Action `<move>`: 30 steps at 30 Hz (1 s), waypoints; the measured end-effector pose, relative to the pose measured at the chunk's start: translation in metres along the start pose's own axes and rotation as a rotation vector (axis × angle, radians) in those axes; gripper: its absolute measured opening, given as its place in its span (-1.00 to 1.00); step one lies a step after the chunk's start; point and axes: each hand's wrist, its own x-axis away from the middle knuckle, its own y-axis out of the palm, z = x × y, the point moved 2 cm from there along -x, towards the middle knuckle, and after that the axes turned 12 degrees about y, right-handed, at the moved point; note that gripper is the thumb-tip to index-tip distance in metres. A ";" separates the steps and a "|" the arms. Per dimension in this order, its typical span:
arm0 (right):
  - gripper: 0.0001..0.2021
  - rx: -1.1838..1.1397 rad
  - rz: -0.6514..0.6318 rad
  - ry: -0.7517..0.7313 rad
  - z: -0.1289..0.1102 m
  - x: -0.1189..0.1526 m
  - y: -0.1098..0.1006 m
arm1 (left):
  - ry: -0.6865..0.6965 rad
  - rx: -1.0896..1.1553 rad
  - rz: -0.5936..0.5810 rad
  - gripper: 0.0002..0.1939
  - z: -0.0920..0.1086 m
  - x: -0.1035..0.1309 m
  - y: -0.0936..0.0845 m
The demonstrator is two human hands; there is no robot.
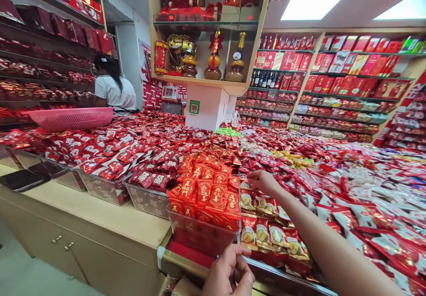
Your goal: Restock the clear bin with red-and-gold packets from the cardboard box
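My right hand (265, 183) reaches from the lower right over the sweets, just above the durian packets, its fingers drawn together. Whether anything is pinched in them I cannot make out. Below it lie gold-and-red durian packets (262, 233) in a tray. At the bottom edge, my left hand (229, 270) is half curled, with a gap between thumb and forefinger and nothing visible in it. It is in front of a clear plastic bin (203, 234) heaped with bright red packets with gold characters (203, 191).
More bins of dark red packets (151, 178) line the counter (100, 216). A pink basket (71, 118) sits at the back left, near a person in white (116, 89). A black phone-like slab (21, 180) lies at left. A pillar (203, 109) carries a display cabinet (203, 83).
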 end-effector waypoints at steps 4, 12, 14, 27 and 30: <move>-0.82 0.052 -0.055 -0.091 -0.005 0.000 0.004 | -0.014 -0.024 -0.029 -0.71 0.002 -0.001 -0.001; -0.80 0.136 -0.137 -0.095 -0.008 -0.009 0.007 | -0.027 -0.062 -0.040 -0.72 0.007 -0.001 0.001; -0.79 0.149 -0.144 -0.080 -0.011 -0.009 0.007 | -0.006 -0.082 -0.035 -0.73 0.008 -0.001 0.001; -0.87 0.035 0.065 0.150 -0.020 0.051 -0.037 | 0.026 -0.133 -0.040 -0.82 0.013 -0.002 0.001; -0.74 -0.121 0.047 0.071 -0.029 0.122 -0.039 | 0.026 -0.140 -0.058 -0.88 0.014 -0.002 -0.001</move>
